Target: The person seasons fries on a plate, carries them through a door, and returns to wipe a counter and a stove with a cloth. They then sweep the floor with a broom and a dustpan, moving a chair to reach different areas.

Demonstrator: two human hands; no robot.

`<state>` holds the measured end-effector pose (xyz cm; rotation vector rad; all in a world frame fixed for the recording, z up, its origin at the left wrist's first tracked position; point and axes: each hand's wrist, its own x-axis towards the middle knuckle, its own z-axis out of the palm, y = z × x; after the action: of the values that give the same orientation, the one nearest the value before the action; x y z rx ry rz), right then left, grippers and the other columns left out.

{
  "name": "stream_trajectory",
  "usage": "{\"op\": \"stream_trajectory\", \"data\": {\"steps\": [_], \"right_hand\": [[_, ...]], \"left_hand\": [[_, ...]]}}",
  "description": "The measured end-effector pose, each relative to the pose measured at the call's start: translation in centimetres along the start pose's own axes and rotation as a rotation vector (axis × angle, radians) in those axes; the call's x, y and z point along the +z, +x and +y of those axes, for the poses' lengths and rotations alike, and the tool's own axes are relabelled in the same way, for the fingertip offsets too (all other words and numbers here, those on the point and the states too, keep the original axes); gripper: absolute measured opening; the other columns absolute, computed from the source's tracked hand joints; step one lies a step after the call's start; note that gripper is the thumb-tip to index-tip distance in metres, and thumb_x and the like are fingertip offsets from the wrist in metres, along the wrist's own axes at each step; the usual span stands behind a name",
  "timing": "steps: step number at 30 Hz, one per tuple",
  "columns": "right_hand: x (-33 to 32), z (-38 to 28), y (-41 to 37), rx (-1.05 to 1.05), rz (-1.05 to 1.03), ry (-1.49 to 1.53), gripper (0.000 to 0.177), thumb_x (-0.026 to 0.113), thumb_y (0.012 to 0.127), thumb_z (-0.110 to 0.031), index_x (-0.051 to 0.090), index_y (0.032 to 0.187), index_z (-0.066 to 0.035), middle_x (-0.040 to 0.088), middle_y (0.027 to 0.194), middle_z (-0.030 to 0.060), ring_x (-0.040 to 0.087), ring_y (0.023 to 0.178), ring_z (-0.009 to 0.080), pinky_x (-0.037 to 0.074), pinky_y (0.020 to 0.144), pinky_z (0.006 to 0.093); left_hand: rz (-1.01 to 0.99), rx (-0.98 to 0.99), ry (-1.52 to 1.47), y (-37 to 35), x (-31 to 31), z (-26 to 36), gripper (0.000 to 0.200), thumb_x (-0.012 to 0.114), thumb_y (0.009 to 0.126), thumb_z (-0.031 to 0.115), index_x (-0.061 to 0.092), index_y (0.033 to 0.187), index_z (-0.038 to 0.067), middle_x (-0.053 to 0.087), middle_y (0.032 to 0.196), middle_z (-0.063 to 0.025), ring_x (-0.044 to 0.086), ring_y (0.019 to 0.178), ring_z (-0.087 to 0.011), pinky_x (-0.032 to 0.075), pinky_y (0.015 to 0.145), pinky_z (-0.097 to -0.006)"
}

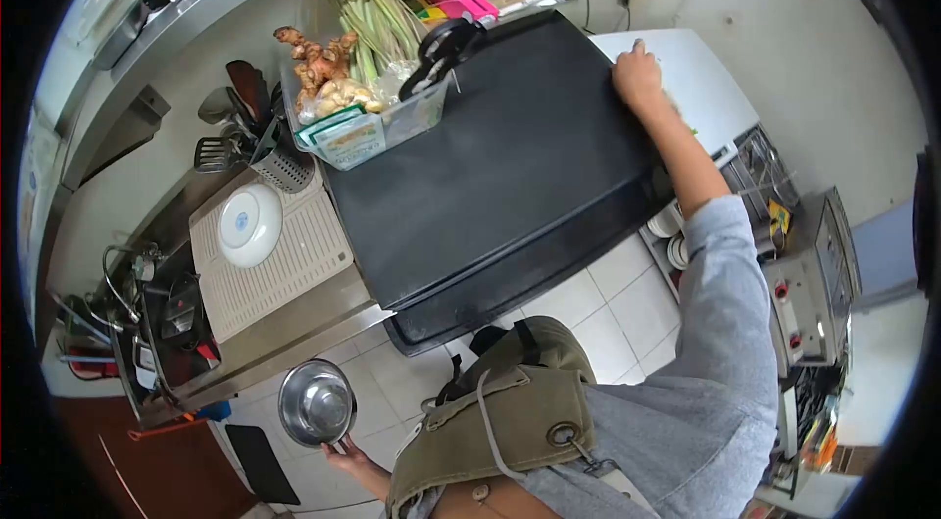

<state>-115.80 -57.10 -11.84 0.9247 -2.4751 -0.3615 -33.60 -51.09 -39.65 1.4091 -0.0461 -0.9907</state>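
A round metal bowl is held by its rim in my left hand, low at the bottom left, over the tiled floor. The bowl looks empty, and its inside faces up. My right hand reaches out at the upper right to a white surface beside the black-topped unit. Its fingers are bunched together near the surface's edge, and it is too small to tell whether anything is between them. Small green bits lie on the white surface near my right forearm.
A clear bin of ginger and green stalks stands on the black top. Left of it are a utensil holder, an upturned white bowl on a drying mat, and a sink. A steel appliance stands at right.
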Motion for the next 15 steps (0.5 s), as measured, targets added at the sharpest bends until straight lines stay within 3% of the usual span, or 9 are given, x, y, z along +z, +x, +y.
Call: {"op": "stream_trajectory", "data": {"steps": [1,2,4,5,10,15], "right_hand": [[-1.1,-0.2,2.2,0.002,0.015,0.085,0.039,0.053,0.080,-0.017,0.049,0.117,-0.006,0.054,0.108,0.0201,0.060,0.083,0.0336,0.052,0.070,0.0362],[-2.0,-1.0,3.8,-0.019,0.037,0.095,0.039,0.053,0.080,-0.017,0.049,0.117,-0.006,0.054,0.108,0.0201,0.060,0.083,0.0336,0.052,0.070,0.0362],[-5.5,-3.7,4.5,-0.248,-0.065,0.215,0.053,0.054,0.079,-0.018,0.035,0.128,-0.013,0.057,0.101,0.0193,0.061,0.085,0.0323,0.051,0.072,0.0389],[-5.5,-4.9,5.0,-0.356,-0.017,0.244,0.061,0.056,0.079,-0.021,0.026,0.132,-0.019,0.058,0.097,0.0185,0.060,0.085,0.0347,0.049,0.073,0.0423],[-5.9,-8.9,6.1,-0.527,0.047,0.387,0.051,0.057,0.080,-0.025,0.035,0.126,-0.017,0.058,0.093,0.0198,0.060,0.082,0.0362,0.049,0.071,0.0425],[-7.5,-10.1,3.2,-0.515,0.105,0.509,0.042,0.058,0.078,-0.024,0.043,0.115,-0.011,0.058,0.089,0.0223,0.059,0.081,0.0384,0.048,0.070,0.0443]], "left_hand": [[0.007,0.018,-0.006,-1.4,0.8,0.0,0.055,0.048,0.088,0.030,0.030,0.130,0.000,0.025,0.137,-0.0112,0.033,0.117,-0.0264,0.039,0.094,-0.0386],[0.026,0.023,-0.032,-1.7,1.0,-0.7,0.055,0.048,0.088,0.030,0.030,0.130,0.000,0.025,0.137,-0.0112,0.033,0.117,-0.0264,0.039,0.094,-0.0386],[-0.084,0.050,-0.054,-2.3,-0.5,-1.3,0.055,0.047,0.089,0.031,0.030,0.130,0.000,0.023,0.138,-0.0116,0.033,0.116,-0.0279,0.037,0.097,-0.0396],[-0.116,0.096,-0.057,-2.3,-1.8,-2.3,0.053,0.046,0.089,0.031,0.032,0.129,0.000,0.026,0.135,-0.0119,0.035,0.113,-0.0284,0.039,0.096,-0.0403],[0.093,0.041,-0.159,-6.0,-1.8,-2.3,0.050,0.045,0.090,0.027,0.033,0.128,-0.002,0.030,0.132,-0.0128,0.033,0.116,-0.0292,0.039,0.095,-0.0430],[0.197,0.025,-0.265,-6.9,-2.1,-2.1,0.048,0.045,0.090,0.023,0.033,0.129,-0.003,0.032,0.132,-0.0127,0.031,0.120,-0.0303,0.037,0.096,-0.0452]]}}
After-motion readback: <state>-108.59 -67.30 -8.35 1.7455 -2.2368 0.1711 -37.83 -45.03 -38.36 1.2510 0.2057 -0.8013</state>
